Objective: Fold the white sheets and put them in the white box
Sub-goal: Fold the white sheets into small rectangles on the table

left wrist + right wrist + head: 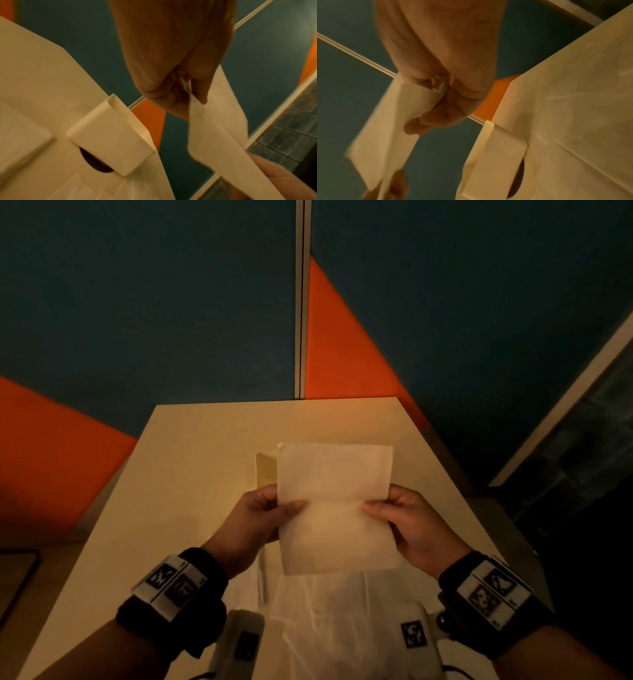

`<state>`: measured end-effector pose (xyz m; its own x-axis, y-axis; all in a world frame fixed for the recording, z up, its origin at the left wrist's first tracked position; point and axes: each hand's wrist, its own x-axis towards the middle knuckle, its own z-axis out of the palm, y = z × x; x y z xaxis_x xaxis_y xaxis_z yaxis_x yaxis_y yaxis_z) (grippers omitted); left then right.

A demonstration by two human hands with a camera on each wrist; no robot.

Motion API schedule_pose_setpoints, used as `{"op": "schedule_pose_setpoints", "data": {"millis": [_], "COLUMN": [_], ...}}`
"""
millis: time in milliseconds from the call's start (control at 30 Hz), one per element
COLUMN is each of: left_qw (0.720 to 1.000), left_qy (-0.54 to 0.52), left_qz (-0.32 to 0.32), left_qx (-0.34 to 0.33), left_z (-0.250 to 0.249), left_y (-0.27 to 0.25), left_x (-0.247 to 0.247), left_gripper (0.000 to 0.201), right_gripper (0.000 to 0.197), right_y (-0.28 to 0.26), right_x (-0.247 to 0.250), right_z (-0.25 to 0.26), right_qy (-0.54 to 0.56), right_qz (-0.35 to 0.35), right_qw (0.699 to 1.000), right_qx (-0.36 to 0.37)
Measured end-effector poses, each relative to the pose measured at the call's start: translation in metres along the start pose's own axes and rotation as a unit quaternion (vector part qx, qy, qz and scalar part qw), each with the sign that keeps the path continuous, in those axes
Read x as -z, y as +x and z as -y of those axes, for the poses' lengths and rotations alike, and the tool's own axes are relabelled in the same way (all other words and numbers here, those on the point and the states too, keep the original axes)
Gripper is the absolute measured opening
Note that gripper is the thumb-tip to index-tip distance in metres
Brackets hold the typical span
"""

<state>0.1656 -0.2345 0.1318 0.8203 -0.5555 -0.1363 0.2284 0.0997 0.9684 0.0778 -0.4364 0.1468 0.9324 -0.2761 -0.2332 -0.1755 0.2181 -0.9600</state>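
Observation:
I hold a white sheet (334,474) in the air over the table, a crease running across its middle. My left hand (287,506) pinches its left edge at the crease, thumb on the near face; the left wrist view shows the left hand (193,94) on the sheet (221,121). On the opposite edge my right hand (375,508) pinches in the same way, as the right wrist view shows with the right hand (426,108) on the sheet (385,128). The white box (265,470) stands open-topped behind the sheet, mostly hidden; it shows as the box (109,142) and the box (496,152).
A crinkled clear plastic wrap (342,611) lies on the pale table (191,460) below my hands. A dark oval (96,163) shows by the box's base. Blue and orange partition panels (154,302) close the far side. The table's right edge (455,470) drops to dark floor.

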Motion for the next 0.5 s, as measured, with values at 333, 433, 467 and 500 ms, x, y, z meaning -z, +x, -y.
{"op": "schedule_pose_setpoints", "data": {"millis": [333, 433, 467, 500], "left_qw": [0.974, 0.971, 0.971, 0.972], "left_qy": [0.043, 0.064, 0.069, 0.075], "left_qz": [0.206, 0.213, 0.21, 0.205], "left_qx": [0.084, 0.091, 0.089, 0.088], "left_z": [-0.026, -0.023, -0.021, -0.019], "left_y": [-0.008, -0.006, -0.006, -0.006], "left_x": [0.015, 0.004, 0.001, -0.001], "left_gripper": [0.057, 0.037, 0.024, 0.017], "right_gripper": [0.043, 0.047, 0.045, 0.04], "right_y": [0.003, 0.005, 0.004, 0.004], "right_x": [0.005, -0.006, -0.01, -0.013], "right_z": [0.017, 0.017, 0.018, 0.018], "right_qy": [-0.107, -0.152, -0.167, -0.177], "right_qz": [0.068, 0.104, 0.114, 0.122], "right_qw": [0.992, 0.983, 0.979, 0.977], "right_qx": [-0.015, -0.005, -0.003, -0.001]}}
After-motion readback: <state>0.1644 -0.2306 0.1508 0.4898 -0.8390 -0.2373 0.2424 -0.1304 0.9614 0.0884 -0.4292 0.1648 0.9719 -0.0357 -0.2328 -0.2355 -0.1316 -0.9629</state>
